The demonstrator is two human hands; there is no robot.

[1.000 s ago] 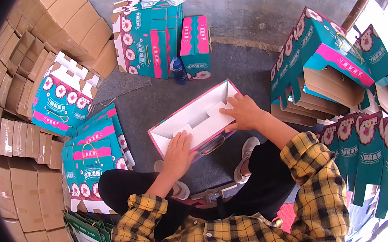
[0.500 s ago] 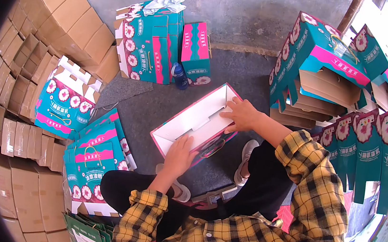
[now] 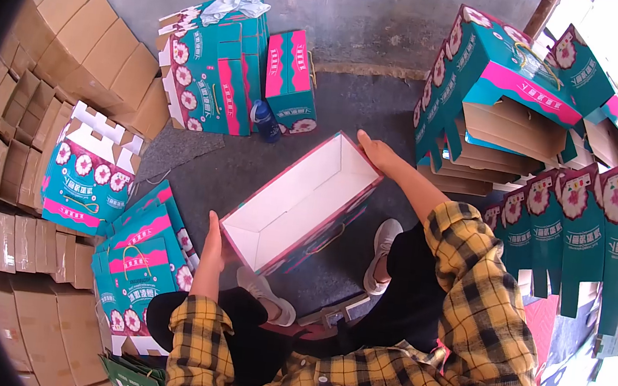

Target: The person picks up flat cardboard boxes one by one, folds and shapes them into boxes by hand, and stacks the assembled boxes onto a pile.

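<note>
A gift box [image 3: 301, 196] with an open top, white inside and teal and pink-red outside, is tilted across the space in front of my knees. My left hand [image 3: 211, 252] is at its near left end, fingers straight and pressed along the outer wall. At the far right end, my right hand [image 3: 376, 155] grips the outer side, its lower fingers hidden by the box wall. The box is held between the two hands. Its bottom panels lie flat inside, and a cord handle [image 3: 325, 239] hangs on the side facing me.
Brown cartons [image 3: 43, 323] are stacked along the left. Teal printed boxes stand at the back [image 3: 223, 76], left [image 3: 90, 176] and right [image 3: 490, 76]. A blue bottle [image 3: 264, 121] stands by the back boxes. Flat teal sleeves [image 3: 580, 224] line the right side.
Both hands have moved from inside the box to its outer ends. The inner flaps, raised before, now lie flat as a bottom. The view has shifted slightly.
</note>
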